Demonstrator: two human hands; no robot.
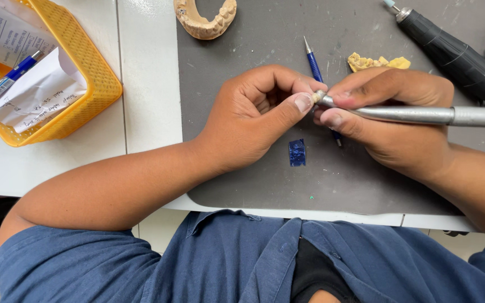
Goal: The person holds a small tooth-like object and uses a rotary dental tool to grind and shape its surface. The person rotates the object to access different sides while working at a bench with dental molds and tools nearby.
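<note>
Head view, left hand: the left hand (254, 115) is curled into a loose fist over the grey mat (366, 185), thumb and forefinger pinched together on a small pale piece (318, 96) at the fingertips.
Head view, right hand: the right hand (391, 120) is clamped pen-fashion around a silver handpiece (422, 114), whose shaft runs off to the right edge.
Contact: the tip of the handpiece touches the small pale piece, right between the two hands, near the middle of the mat.
Under the hands: a blue pen (314, 63) lies on the mat, its far end pointing away, the rest hidden beneath the fingers.
Near side: a small blue square piece (297, 152) lies on the mat just near of the left thumb.
Far side: a plaster dental arch (204, 21) sits at the far edge; a yellowish tooth-cast fragment (374, 62) lies just far of the right hand.
Far right: a black handpiece (456, 56) lies slantwise on the mat.
Far left: a yellow basket (94, 73) on the white table (147, 84) holds paper slips (35, 98) and a second blue pen (4, 83).
</note>
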